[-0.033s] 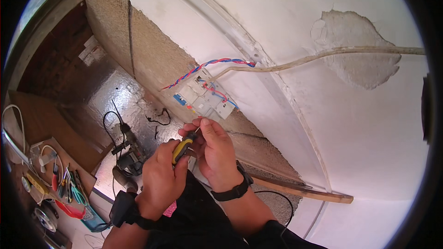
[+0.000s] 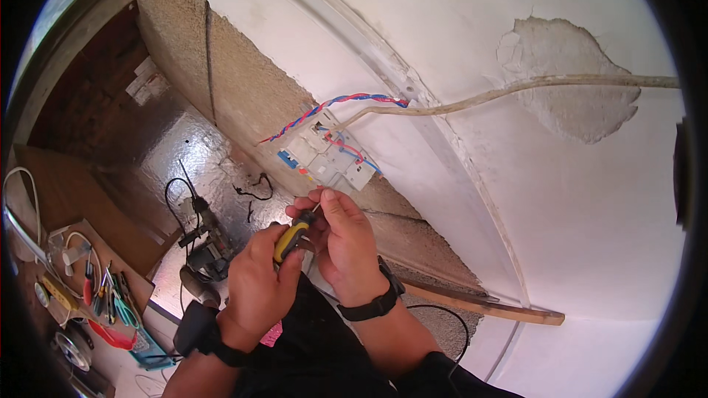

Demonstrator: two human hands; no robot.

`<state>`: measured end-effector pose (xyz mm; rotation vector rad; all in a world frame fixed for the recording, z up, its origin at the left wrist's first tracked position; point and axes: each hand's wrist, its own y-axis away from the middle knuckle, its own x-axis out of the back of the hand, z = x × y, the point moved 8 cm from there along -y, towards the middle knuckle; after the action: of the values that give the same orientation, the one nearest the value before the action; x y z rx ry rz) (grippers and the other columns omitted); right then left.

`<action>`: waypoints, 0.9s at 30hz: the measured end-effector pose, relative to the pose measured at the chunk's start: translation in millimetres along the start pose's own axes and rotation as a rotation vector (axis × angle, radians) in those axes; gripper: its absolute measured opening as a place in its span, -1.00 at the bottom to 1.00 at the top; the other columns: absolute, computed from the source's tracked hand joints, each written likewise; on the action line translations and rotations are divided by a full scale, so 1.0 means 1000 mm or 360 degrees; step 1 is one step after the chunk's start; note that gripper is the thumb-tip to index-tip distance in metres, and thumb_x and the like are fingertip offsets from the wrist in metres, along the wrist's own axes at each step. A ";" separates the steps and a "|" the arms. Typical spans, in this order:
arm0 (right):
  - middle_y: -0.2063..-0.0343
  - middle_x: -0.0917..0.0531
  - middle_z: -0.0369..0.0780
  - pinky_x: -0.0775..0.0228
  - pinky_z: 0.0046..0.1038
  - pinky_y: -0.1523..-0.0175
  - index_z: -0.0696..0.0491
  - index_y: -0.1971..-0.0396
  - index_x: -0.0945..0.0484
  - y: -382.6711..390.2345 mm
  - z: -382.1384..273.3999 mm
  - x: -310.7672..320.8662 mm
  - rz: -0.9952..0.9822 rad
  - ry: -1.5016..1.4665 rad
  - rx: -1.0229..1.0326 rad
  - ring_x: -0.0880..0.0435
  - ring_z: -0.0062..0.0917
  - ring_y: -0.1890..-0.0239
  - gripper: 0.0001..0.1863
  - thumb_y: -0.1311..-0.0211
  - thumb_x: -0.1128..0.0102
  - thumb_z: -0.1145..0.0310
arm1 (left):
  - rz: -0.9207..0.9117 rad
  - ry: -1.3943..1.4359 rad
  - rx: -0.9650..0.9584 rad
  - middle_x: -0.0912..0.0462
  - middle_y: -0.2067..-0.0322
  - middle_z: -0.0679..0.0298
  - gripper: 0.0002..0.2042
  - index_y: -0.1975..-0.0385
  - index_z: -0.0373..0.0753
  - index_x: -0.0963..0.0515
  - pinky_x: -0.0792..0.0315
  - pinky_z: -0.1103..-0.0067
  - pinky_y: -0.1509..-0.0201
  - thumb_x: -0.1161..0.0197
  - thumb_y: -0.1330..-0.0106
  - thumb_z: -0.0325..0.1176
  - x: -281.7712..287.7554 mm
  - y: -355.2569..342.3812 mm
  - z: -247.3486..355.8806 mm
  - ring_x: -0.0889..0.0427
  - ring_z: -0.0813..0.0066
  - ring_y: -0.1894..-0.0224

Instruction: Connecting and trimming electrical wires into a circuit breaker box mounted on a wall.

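My left hand [image 2: 257, 285] grips a screwdriver [image 2: 290, 240] with a yellow and black handle, its tip pointing up toward the wall. My right hand [image 2: 345, 245] is closed around the screwdriver's front end, fingertips pinched at the tip; what they pinch is hidden. Just above both hands a white switch unit [image 2: 330, 158] sits on the rough wall, with red and blue wires showing in it. A twisted red and blue cable [image 2: 335, 103] and a pale cable [image 2: 516, 90] run into it from the right.
A power drill [image 2: 206, 250] with a black cord lies on the floor below. Several hand tools [image 2: 99, 296] lie on a board at lower left. A wooden strip [image 2: 483, 307] runs along the wall base. Broken plaster patch [image 2: 568, 77] at upper right.
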<state>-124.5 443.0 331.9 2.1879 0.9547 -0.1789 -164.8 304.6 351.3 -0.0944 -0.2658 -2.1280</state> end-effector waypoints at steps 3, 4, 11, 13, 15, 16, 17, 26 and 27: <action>0.19 -0.72 -0.20 -0.61 -0.22 0.04 0.04 0.08 -0.56 0.002 -0.003 0.003 0.0043 0.0021 0.0009 -0.72 -0.33 0.04 -0.75 -0.56 -0.08 0.16 | -0.0329 0.1051 0.0609 -0.65 0.44 0.22 -0.76 -0.01 -0.30 -0.49 -0.46 0.53 0.44 -0.12 -0.54 -0.28 -0.009 0.001 -0.027 -0.62 0.42 0.52; 0.20 -0.72 -0.21 -0.61 -0.22 0.03 0.04 0.08 -0.56 0.003 -0.004 0.003 0.0049 0.0022 -0.0009 -0.72 -0.33 0.04 -0.75 -0.56 -0.09 0.16 | -0.0693 0.2147 0.1312 -0.65 0.44 0.21 -0.74 -0.04 -0.34 -0.48 -0.52 0.49 0.39 -0.19 -0.50 -0.32 -0.035 0.019 -0.027 -0.64 0.41 0.50; 0.24 -0.73 -0.21 -0.59 -0.23 -0.03 0.05 0.09 -0.56 -0.001 -0.001 -0.002 0.0021 -0.0008 0.0045 -0.72 -0.33 0.04 -0.75 -0.55 -0.10 0.17 | 0.0182 -0.0420 -0.0602 -0.62 0.46 0.28 -0.68 -0.06 -0.29 -0.47 -0.39 0.61 0.49 -0.08 -0.58 -0.15 0.007 -0.007 0.021 -0.57 0.51 0.54; 0.24 -0.72 -0.21 -0.59 -0.23 -0.04 0.05 0.09 -0.56 -0.001 -0.001 0.004 0.0052 -0.0012 0.0045 -0.72 -0.33 0.05 -0.75 -0.55 -0.10 0.17 | -0.0142 0.0509 0.0247 -0.62 0.44 0.24 -0.68 -0.06 -0.33 -0.46 -0.45 0.56 0.45 -0.16 -0.54 -0.20 0.004 -0.012 -0.004 -0.60 0.47 0.50; 0.24 -0.72 -0.20 -0.59 -0.23 -0.04 0.05 0.09 -0.56 0.000 -0.001 0.006 0.0071 -0.0020 0.0040 -0.72 -0.33 0.05 -0.75 -0.55 -0.10 0.18 | -0.0455 0.1414 0.1112 -0.63 0.42 0.20 -0.68 -0.06 -0.36 -0.45 -0.51 0.50 0.40 -0.23 -0.49 -0.26 -0.023 0.007 -0.030 -0.64 0.43 0.46; 0.24 -0.72 -0.20 -0.59 -0.23 -0.06 0.06 0.09 -0.56 0.001 -0.003 0.002 0.0048 -0.0015 0.0055 -0.72 -0.33 0.05 -0.75 -0.55 -0.10 0.18 | -0.0605 0.1867 0.1163 -0.63 0.41 0.17 -0.67 -0.05 -0.37 -0.45 -0.53 0.46 0.37 -0.27 -0.46 -0.29 -0.032 0.009 -0.035 -0.65 0.41 0.44; 0.24 -0.72 -0.20 -0.58 -0.23 -0.07 0.07 0.09 -0.56 0.002 -0.004 -0.002 0.0024 -0.0009 0.0071 -0.72 -0.33 0.05 -0.75 -0.56 -0.10 0.18 | -0.0760 0.2321 0.1196 -0.63 0.40 0.15 -0.66 -0.05 -0.38 -0.45 -0.56 0.42 0.34 -0.31 -0.42 -0.32 -0.036 0.012 -0.030 -0.67 0.40 0.41; 0.23 -0.73 -0.17 -0.57 -0.23 -0.07 0.09 0.11 -0.55 0.001 -0.003 0.005 0.0114 -0.0027 0.0041 -0.72 -0.31 0.06 -0.74 -0.56 -0.09 0.19 | -0.0322 0.0444 0.0563 -0.59 0.45 0.19 -0.70 -0.01 -0.33 -0.49 -0.50 0.49 0.41 -0.30 -0.44 -0.28 -0.012 -0.003 -0.010 -0.62 0.47 0.49; 0.23 -0.73 -0.17 -0.57 -0.23 -0.07 0.09 0.11 -0.55 0.002 -0.003 0.005 0.0113 -0.0028 0.0037 -0.72 -0.31 0.06 -0.74 -0.56 -0.09 0.19 | -0.0320 0.0443 0.0566 -0.59 0.45 0.19 -0.70 -0.01 -0.33 -0.49 -0.50 0.49 0.41 -0.30 -0.44 -0.28 -0.009 -0.004 -0.017 -0.62 0.47 0.49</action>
<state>-119.8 446.7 333.0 2.2346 0.8677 -0.1761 -162.3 310.3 332.8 0.4489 -0.4988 -2.2241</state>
